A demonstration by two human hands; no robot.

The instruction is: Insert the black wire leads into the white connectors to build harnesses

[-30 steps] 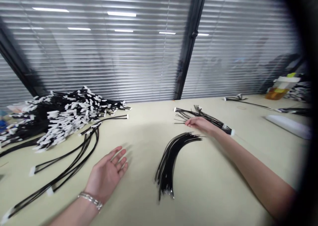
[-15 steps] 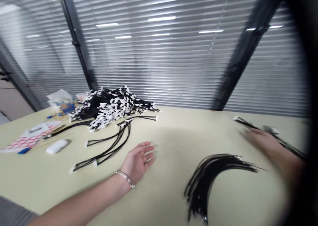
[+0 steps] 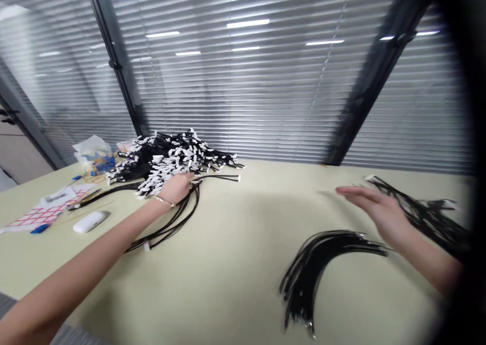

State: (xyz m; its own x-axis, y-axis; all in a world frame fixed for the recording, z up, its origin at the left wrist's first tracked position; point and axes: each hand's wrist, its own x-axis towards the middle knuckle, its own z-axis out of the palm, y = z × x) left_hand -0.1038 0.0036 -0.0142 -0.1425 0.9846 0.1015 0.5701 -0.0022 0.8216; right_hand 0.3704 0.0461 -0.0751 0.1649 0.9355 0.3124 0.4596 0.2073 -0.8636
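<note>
My left hand (image 3: 176, 187), with a silver bracelet at the wrist, reaches to the front of a big heap of black cables with white connectors (image 3: 170, 158). Its fingers curl down over the upper ends of a few loose black cables (image 3: 193, 208); the fingertips are partly hidden. My right hand (image 3: 374, 208) hovers over the table at the right, fingers stretched out and slightly blurred, with nothing clearly seen in them. Beside it, further right, lies a bunch of black cables (image 3: 421, 213). Nearer me is a curved bundle of black wires (image 3: 315, 269).
A white rounded case (image 3: 89, 222) and a red-patterned paper sheet (image 3: 41, 213) lie at the left. Behind them are a clear plastic bag (image 3: 91, 146) and blue-and-yellow pieces (image 3: 104, 163). Window blinds (image 3: 266, 92) rise behind the pale table (image 3: 243, 284).
My left hand has gone from the open table up and left to the loose cables, its fingers curling. My right hand has moved left, away from the cables at the right.
</note>
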